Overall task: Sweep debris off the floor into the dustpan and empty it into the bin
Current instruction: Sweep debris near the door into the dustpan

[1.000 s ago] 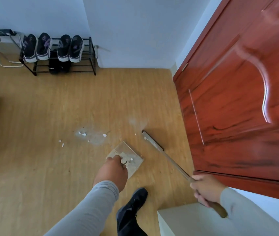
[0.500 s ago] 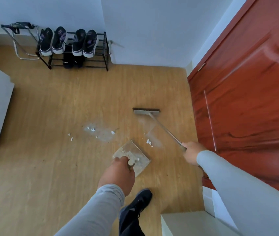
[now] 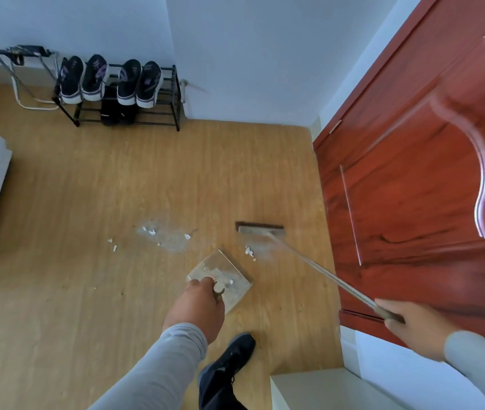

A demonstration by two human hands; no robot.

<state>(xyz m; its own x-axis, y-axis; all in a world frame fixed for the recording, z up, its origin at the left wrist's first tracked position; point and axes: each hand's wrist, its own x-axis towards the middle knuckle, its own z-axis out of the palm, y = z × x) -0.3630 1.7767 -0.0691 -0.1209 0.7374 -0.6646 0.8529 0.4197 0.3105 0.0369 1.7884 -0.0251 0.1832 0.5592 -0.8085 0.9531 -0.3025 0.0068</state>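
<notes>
No words, numbers or signs could be read anywhere. The dustpan [image 3: 223,276] had some small red and dark marks on it, but they were too tiny and blurry to tell. The shoes [image 3: 111,79] showed purple marks that were not clear either.

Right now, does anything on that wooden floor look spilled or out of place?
Yes. White crumbled scraps and pale dusty smears lie scattered on the tan wooden floor, left of the flat grey dustpan. A smaller white clump sits just below the long-handled broom's head.

Bright daylight, wide-angle edge distortion, slight motion blur.
</notes>
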